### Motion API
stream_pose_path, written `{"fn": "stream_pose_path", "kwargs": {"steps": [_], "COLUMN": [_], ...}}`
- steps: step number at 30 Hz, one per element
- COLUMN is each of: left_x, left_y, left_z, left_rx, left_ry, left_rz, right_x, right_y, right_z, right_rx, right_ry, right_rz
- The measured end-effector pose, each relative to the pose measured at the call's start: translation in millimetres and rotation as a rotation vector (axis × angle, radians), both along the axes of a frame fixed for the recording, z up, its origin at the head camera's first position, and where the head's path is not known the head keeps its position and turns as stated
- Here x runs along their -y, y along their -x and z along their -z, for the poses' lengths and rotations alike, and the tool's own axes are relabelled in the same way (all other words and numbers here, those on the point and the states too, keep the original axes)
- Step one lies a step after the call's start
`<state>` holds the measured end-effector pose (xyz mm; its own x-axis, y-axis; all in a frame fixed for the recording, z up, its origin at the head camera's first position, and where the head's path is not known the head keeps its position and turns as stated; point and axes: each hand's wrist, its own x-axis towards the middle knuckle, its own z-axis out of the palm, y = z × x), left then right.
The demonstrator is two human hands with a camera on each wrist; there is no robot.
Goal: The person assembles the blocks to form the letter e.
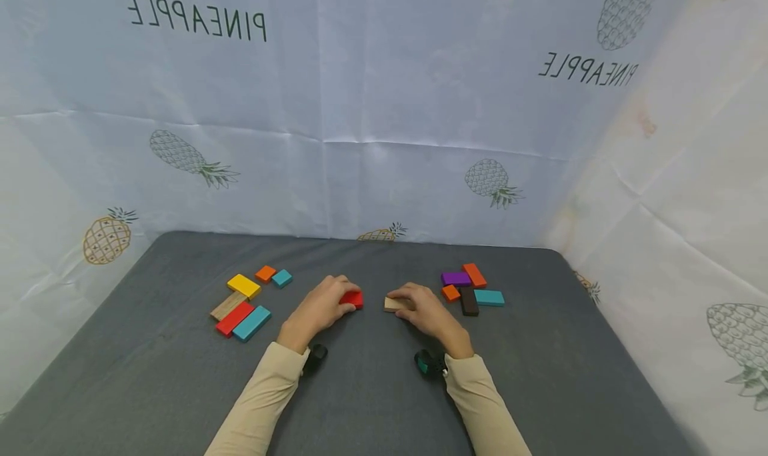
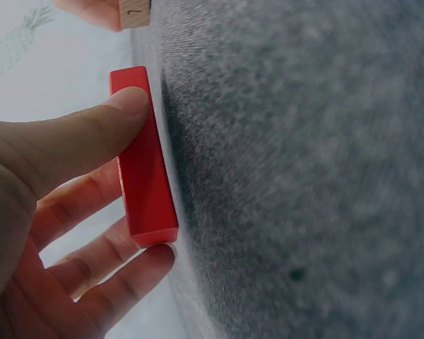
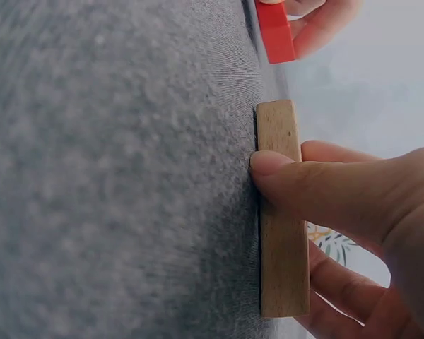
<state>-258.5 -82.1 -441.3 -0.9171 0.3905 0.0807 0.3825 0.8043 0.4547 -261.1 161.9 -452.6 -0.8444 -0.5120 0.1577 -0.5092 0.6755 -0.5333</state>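
Left grip (image 1: 324,303): one red block (image 2: 152,187); right grip (image 1: 427,311): one wooden block (image 3: 284,261).

Below the fingers (image 2: 131,282) there is a dark grey tabletop (image 1: 372,389) with rounded far corners (image 1: 171,238). Beyond the fingers, a creased white cloth (image 1: 396,96) hangs down, with printed pineapples (image 1: 486,177) and mirrored lettering (image 1: 198,18). More cloth stands to the left and right of the fingers. The light looks bluish beyond them and warmer to their right.
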Motion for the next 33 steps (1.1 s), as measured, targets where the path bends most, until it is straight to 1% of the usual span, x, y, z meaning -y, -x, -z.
{"fn": "stream_pose_path", "kwargs": {"steps": [3,5,9,12,17,20,26,33], "left_x": [-2.8,-4.3,-6.8,-7.8,-9.9,-11.9,-15.6,-18.3], "left_y": [-0.3,-0.4,-0.1,-0.1,0.4,0.5,-0.1,-0.5], "left_z": [0.3,0.1,-0.5,-0.7,0.1,1.4,2.9,2.0], "left_rx": [0.003,0.003,0.018,0.025,0.011,0.008,0.014,0.006], "left_ry": [0.001,-0.002,-0.001,0.0,-0.022,-0.028,-0.026,-0.055], "left_rz": [0.004,0.008,0.024,0.022,0.028,0.036,0.04,0.044], "right_x": [0.1,-1.6,-7.7,-11.2,-11.9,-10.9,-9.0,-7.5], "right_y": [0.7,0.8,-0.6,-1.8,-2.1,-1.3,1.1,3.2], "right_z": [-0.2,-1.6,-5.8,-8.3,-9.2,-7.3,-1.8,2.9], "right_rx": [0.007,0.02,0.054,0.074,0.089,0.074,0.019,-0.004], "right_ry": [-0.003,-0.006,-0.02,-0.042,-0.059,-0.053,-0.033,-0.008], "right_rz": [0.0,0.014,0.088,0.122,0.113,0.101,0.052,0.042]}}
